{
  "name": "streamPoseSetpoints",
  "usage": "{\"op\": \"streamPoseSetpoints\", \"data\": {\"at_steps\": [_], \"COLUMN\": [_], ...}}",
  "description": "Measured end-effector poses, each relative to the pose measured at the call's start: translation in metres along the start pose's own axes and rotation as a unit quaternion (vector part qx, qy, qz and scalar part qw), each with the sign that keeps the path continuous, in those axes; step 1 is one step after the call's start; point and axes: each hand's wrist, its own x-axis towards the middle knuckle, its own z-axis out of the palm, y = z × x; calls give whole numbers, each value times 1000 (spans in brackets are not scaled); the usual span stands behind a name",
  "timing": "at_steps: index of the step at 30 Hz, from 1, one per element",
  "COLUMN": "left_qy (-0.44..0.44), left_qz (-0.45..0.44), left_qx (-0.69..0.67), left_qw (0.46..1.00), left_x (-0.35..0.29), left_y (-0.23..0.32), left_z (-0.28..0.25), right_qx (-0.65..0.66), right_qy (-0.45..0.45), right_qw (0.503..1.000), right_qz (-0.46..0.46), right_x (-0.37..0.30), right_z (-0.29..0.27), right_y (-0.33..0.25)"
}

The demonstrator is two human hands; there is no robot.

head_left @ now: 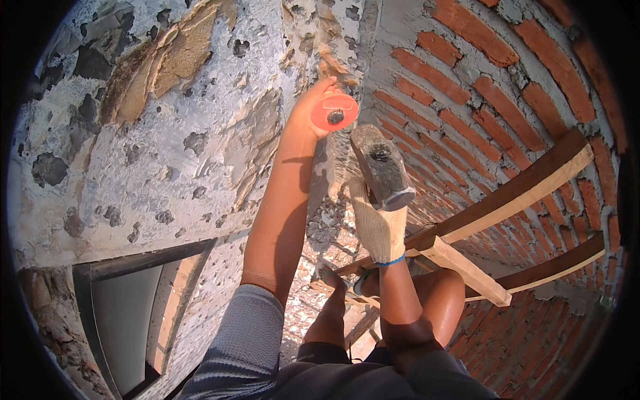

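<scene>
Up against the corner of the chipped plaster wall (pixel 227 133), my bare left hand (pixel 308 112) is closed round a chisel with a round red hand guard (pixel 347 109). The chisel's dark struck end shows in the middle of the guard; its tip is hidden behind. My right hand (pixel 382 230), in a cream knitted glove with a blue cuff edge, grips a club hammer (pixel 388 170). The heavy grey hammer head is just below and right of the guard, apart from it. The hammer's handle is mostly hidden by the head and glove.
A red brick wall (pixel 467 127) with grey mortar rises on the right. Wooden beams (pixel 520 193) and a short crosspiece (pixel 467 270) stand beside my right arm. At lower left is a framed opening (pixel 123 320). Broken plaster rubble (pixel 337 233) lies below, near my feet.
</scene>
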Motion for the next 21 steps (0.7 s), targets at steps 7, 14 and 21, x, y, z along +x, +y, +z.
{"op": "streamPoseSetpoints", "data": {"at_steps": [7,14,21], "left_qy": [-19,-19,-52], "left_qz": [-37,-39,-19], "left_qx": [6,69,23], "left_qw": [999,997,998], "left_x": [0,9,15], "left_y": [18,16,10], "left_z": [-7,-22,-28], "right_qx": [-283,-286,-119], "right_qy": [-68,-125,-104], "right_qw": [937,932,982], "right_qz": [-192,-182,-107], "right_x": [18,24,20], "right_z": [6,27,19], "right_y": [0,-15,-3]}}
